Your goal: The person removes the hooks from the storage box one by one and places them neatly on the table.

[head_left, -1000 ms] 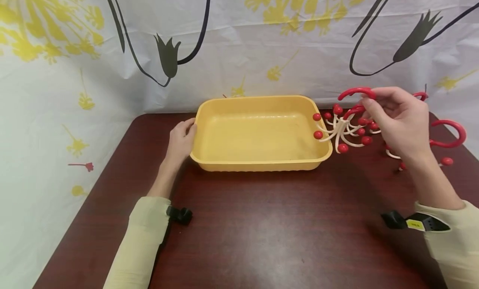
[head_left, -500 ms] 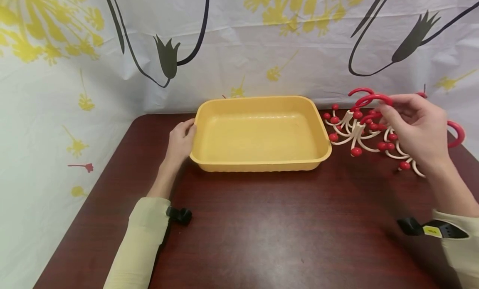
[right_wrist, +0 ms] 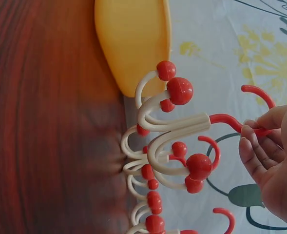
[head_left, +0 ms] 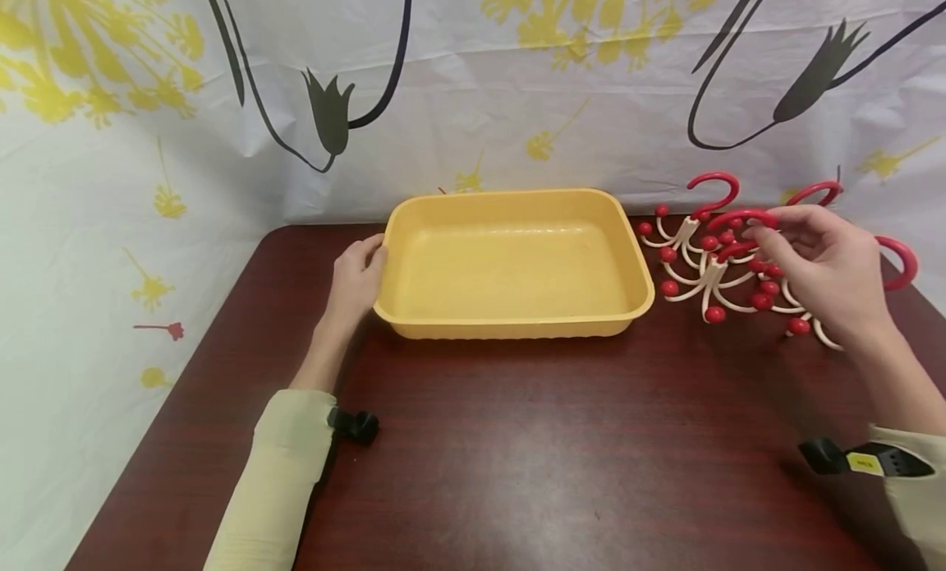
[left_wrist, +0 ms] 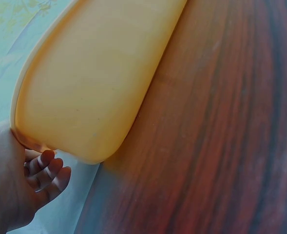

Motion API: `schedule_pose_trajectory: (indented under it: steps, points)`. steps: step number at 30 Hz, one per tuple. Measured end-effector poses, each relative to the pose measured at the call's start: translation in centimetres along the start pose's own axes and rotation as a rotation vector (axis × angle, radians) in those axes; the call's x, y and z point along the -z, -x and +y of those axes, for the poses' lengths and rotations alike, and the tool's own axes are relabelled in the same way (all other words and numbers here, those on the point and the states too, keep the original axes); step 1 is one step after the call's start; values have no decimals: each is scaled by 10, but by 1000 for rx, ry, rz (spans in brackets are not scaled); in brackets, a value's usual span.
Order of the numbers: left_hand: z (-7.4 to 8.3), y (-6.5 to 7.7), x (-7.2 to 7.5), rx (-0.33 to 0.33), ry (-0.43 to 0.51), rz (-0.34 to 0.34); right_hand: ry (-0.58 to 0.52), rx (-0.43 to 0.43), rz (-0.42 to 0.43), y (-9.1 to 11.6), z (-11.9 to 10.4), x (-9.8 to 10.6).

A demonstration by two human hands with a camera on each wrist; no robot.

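Note:
My left hand [head_left: 356,282] holds the left end of a yellow plastic tub [head_left: 510,320], its fingers curled against the end wall in the left wrist view. My right hand [head_left: 835,271] pinches the red hook of a multi-arm hanger [head_left: 714,273], whose cream arms curve upward and end in red balls. In the right wrist view this hanger [right_wrist: 187,124] shows in front of others like it. Whether its arms touch the table is hard to tell.
Another hanger [head_left: 689,227] stands just behind, close to the tub's right end. More hangers, partly hidden by my right hand, are at the right, one red hook [head_left: 903,263] showing. A printed white sheet [head_left: 443,103] hangs behind the dark wooden table [head_left: 517,456].
My right hand has moved right with the hanger, away from the tub's right rim, then slightly lower. The hanger behind now shows more clearly. My left hand and the tub stay put.

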State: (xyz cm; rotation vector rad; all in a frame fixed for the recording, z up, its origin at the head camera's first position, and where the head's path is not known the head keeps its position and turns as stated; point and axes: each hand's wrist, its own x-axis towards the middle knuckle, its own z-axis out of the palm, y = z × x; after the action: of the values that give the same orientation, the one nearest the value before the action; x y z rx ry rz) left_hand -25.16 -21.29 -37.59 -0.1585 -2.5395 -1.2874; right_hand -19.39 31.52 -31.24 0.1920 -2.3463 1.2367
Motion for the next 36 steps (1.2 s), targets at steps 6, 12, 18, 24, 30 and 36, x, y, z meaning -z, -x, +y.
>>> schedule_pose_trajectory:
  steps: [6, 12, 18, 24, 30, 36]
  points:
    - [1, 1, 0, -4, 5, 4, 43, 6, -15, 2, 9, 0]
    - [0, 0, 0, -3, 8, 6, 23, 3, -45, 4, 18, 1]
    - [1, 1, 0, 0, 12, 5, 26, -13, -69, 3, 26, 0]
    - [2, 2, -1, 4, 12, 4, -14, -16, -110, 3, 29, 0]
    - [2, 1, -1, -3, 12, 9, -59, -17, -135, 4, 31, 2]
    - [2, 2, -1, -1, 19, 13, -100, -29, -145, 4, 35, 3]
